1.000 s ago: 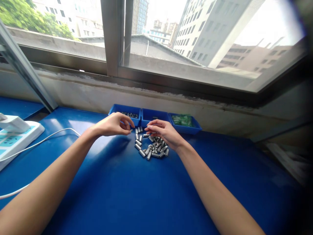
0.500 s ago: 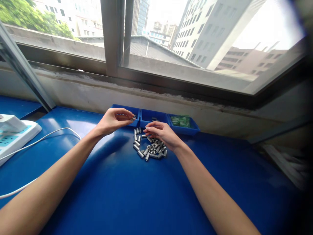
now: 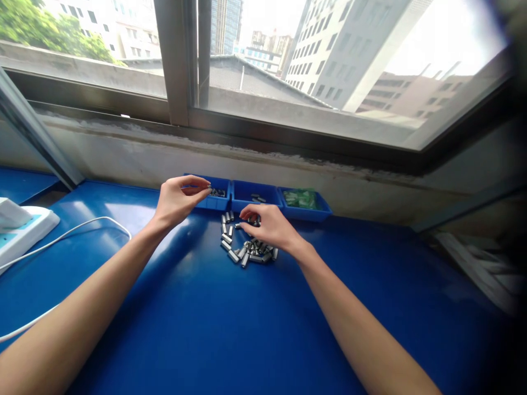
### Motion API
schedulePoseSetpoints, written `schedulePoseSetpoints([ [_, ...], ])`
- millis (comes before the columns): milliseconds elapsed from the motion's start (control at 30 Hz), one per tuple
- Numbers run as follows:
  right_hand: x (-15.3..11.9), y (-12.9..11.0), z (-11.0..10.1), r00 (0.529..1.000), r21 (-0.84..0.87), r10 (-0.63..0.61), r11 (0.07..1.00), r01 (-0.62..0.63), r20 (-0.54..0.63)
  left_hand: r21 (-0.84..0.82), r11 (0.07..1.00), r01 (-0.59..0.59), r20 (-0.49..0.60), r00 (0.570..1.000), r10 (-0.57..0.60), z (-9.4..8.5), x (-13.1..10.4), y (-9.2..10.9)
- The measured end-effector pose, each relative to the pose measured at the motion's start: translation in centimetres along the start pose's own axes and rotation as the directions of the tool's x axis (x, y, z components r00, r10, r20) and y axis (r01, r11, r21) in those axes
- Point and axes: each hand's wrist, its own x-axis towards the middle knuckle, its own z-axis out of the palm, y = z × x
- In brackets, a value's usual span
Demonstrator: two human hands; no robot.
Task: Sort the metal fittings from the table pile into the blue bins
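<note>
My left hand (image 3: 181,198) is at the front left of the left blue bin (image 3: 214,203), thumb and fingers pinched at the bin's edge; what they hold is too small to name. Small metal parts (image 3: 218,192) lie inside that bin. My right hand (image 3: 267,224) hovers over the pile of metal hex standoffs (image 3: 255,251), thumb and forefinger apart, with nothing seen between them. More standoffs (image 3: 226,238) form a loose curve at the pile's left.
The middle blue bin (image 3: 257,192) holds a few metal pieces, and the right bin (image 3: 325,212) holds green packets (image 3: 300,198). A white power strip (image 3: 33,225) with a white cable (image 3: 94,220) is on the blue table (image 3: 230,329) at left. A window frame rises behind.
My left hand has moved left, away from my right hand, showing the left bin's parts. The thumb and forefinger of my right hand have spread apart. The camera view has shifted slightly.
</note>
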Motion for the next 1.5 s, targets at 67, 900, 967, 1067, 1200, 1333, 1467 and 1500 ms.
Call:
schedulePoseSetpoints([
  [67,-0.1,0.2,0.4,0.997,-0.115,-0.067,0.991,0.070,0.034,0.048,0.999,0.007,-0.061,0.998,-0.004,0.0,-0.1,0.2],
  [900,-0.7,2.8,1.4,0.903,0.863,0.384,0.505,-0.031,-0.193,0.367,0.751,-0.549,0.408,0.820,0.401,4.1,-4.3,-1.5],
  [967,-1.0,3.0,1.5,0.873,0.876,0.426,0.482,0.006,-0.240,0.399,0.700,-0.593,0.461,0.789,0.406,4.1,-4.4,-1.5],
  [1067,-1.2,3.4,1.4,0.838,0.892,0.458,0.446,0.072,-0.297,0.420,0.671,-0.611,0.501,0.773,0.389,4.3,-4.4,-1.5],
  [1200,-1.2,4.0,0.5,0.792,0.898,0.479,0.397,0.188,-0.378,0.419,0.672,-0.611,0.534,0.764,0.362,4.3,-4.3,-1.6],
  [1333,-0.8,4.7,-0.4,0.746,0.786,0.439,0.592,0.178,-0.500,0.408,0.674,-0.616,0.556,0.753,0.352,4.2,-4.2,-1.7],
  [1467,-0.3,5.0,-0.5,0.759,0.634,0.385,0.772,0.048,-0.526,0.400,0.677,-0.618,0.571,0.746,0.344,4.2,-4.1,-1.8],
  [1500,-0.2,4.8,-0.7,0.760,0.617,0.383,0.786,0.030,-0.525,0.400,0.677,-0.618,0.573,0.745,0.341,4.2,-4.1,-1.8],
])
